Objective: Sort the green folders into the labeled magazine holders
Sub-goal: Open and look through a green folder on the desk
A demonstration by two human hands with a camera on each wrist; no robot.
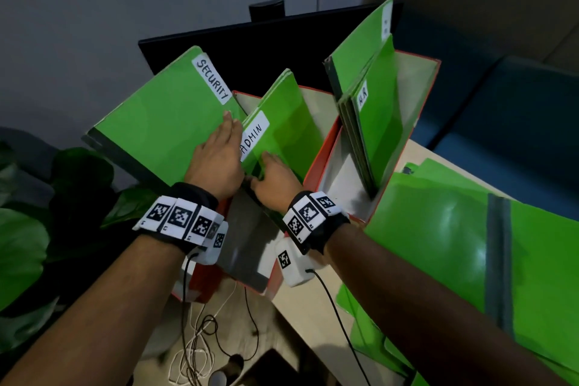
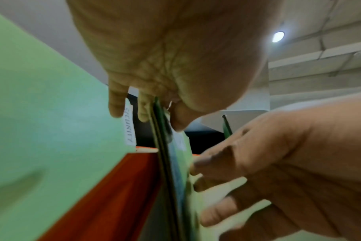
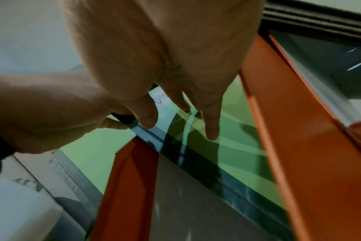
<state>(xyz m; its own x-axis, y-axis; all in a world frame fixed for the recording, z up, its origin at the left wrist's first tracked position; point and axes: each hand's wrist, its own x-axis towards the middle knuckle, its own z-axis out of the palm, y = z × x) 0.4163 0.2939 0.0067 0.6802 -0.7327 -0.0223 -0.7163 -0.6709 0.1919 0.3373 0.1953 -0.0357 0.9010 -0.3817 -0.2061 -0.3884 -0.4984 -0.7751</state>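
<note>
Dim office corner: grey wall, black monitor (image 1: 266,50) behind, pale desk (image 1: 313,307) w/ red magazine holders side by side.

Left holder (image 1: 206,285): SECURITY folder (image 1: 150,131) leans out leftward. Middle holder (image 1: 319,163): ADMIN folders (image 1: 282,131), a few upright. Right holder (image 1: 426,94): HR folders (image 1: 372,125). Unsorted green folders (image 1: 454,244) lie in a loose pile on desk, right of holders.

Left hand (image 1: 219,157): fingers straight across SECURITY cover; left wrist view shows thumb on far side of the ADMIN folders' edge, so it reads as a loose pinch on that edge. Right hand (image 1: 275,178): thumb one side, fingers spread down the glossy ADMIN face — holding the near corner, not clenched.

Step in hand, as I judge it: seating ADMIN folder fully into middle holder.

How to do it well:
- Keep the folder's dark spine parallel to holder wall; tilt = jam on red edge.
- Left hand should hold neighbours apart, so the gap stays open.
- Push down w/ flat fingers, not pinch; covers look slick and flexible, will bow if squeezed.
- Check label faces out, like the rest.
- SECURITY folder leans far out; may tip if left hand lets go abruptly. Ease it back upright.
</note>
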